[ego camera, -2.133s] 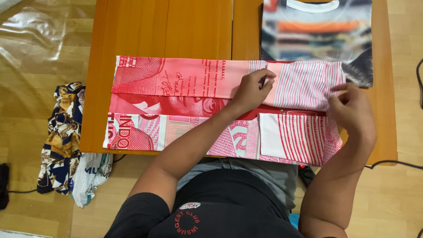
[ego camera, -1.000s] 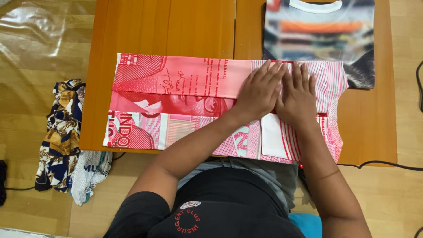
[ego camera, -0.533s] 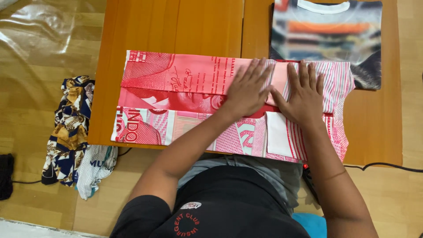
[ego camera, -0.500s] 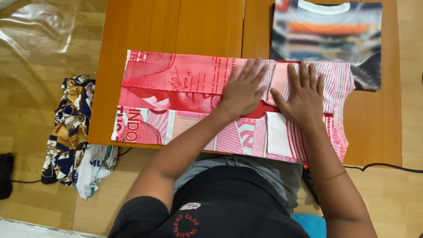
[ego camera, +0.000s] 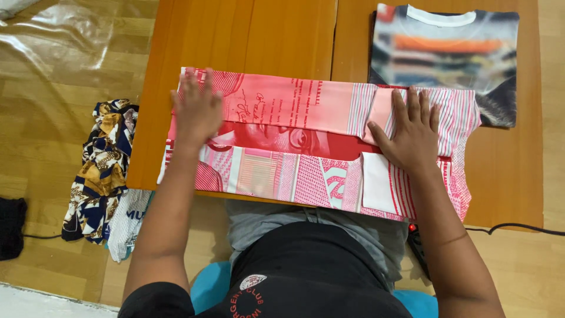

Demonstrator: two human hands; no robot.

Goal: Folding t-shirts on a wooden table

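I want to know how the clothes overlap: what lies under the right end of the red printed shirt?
Under the red printed shirt is the orange wooden table. Its top right edge overlaps the folded multicoloured shirt. Anything else beneath is covered by the cloth and the right hand.

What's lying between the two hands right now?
Only the red and pink shirt: its folded flaps span the stretch between the left hand and right hand, shown in the head view.

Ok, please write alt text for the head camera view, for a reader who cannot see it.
Left hand and right hand press flat on a folded red and pink printed shirt across a wooden table. A folded striped shirt lies beyond; patterned clothes are on the floor.
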